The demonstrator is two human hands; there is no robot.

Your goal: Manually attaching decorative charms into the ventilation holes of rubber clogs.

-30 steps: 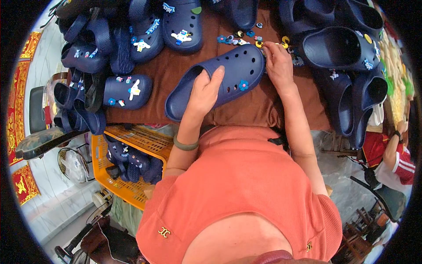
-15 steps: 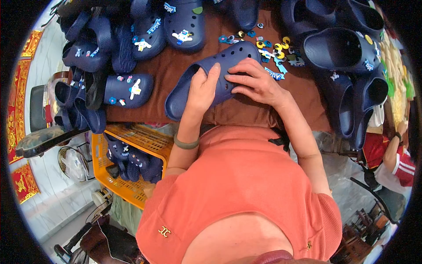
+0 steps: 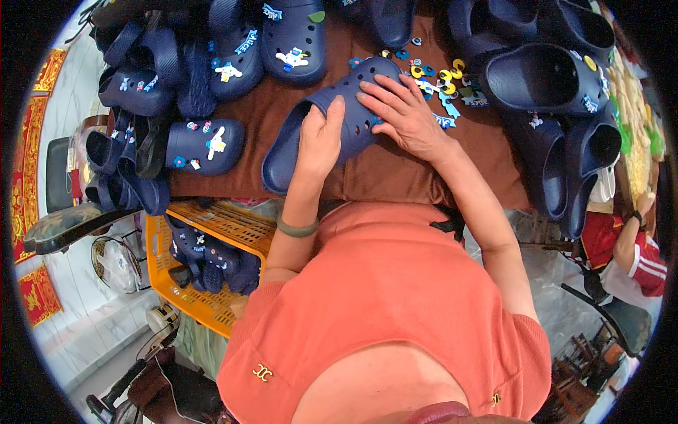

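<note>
A navy clog with holes in its upper lies slanted on the brown cloth, its toe pointing away to the right. My left hand grips it at the opening, thumb on top of the upper and the other fingers hidden inside. Across the holed toe part rests my right hand, fingers stretched and a little spread, with no charm visible in it. Small yellow, blue and white shoe charms are scattered just beyond that hand. To the left sits a finished-looking navy clog with a white character charm and flowers.
More navy clogs crowd the far left and the right side, including a large one. Below the table's left edge, a tilted orange crate holds several decorated clogs. Another person's arm shows at the right rim.
My right hand's fingers have straightened from a bent position and slid up toward the toe. The clog has shifted slightly left, with my left hand still gripping it.
</note>
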